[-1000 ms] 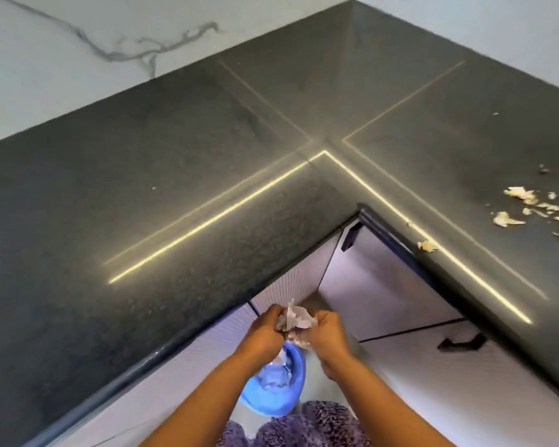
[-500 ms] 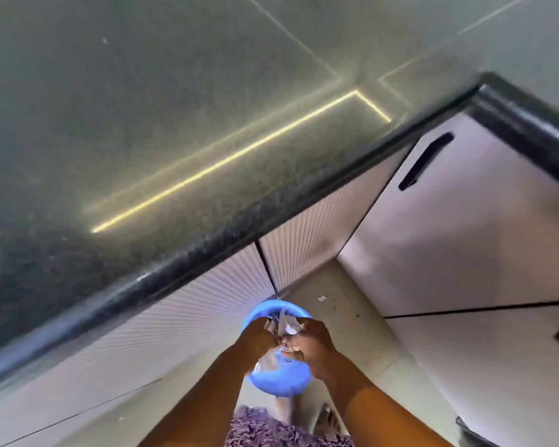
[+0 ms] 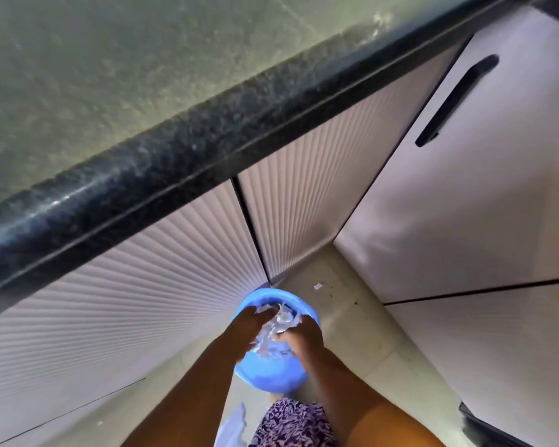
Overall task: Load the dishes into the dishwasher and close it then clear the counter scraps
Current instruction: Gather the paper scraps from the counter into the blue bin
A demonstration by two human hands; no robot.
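Fingers of both hands are curled round a crumpled wad of pale, papery scraps (image 3: 276,327), the left hand (image 3: 250,324) and right hand (image 3: 304,333) pressing it between them, low above the blue bin (image 3: 271,379) that stands on the floor (image 3: 362,321) under the counter edge (image 3: 175,169). I'd judge the scraps step is well under way: this handful is about to go into the bin. No dishwasher shows here, so I can't say whether it is loaded and shut. The wad looks thin, dry and flaky, whitish and translucent, perhaps peelings, though the blur makes that uncertain. 1 small fleck (image 3: 318,286) lies on the floor by the cabinet corner.
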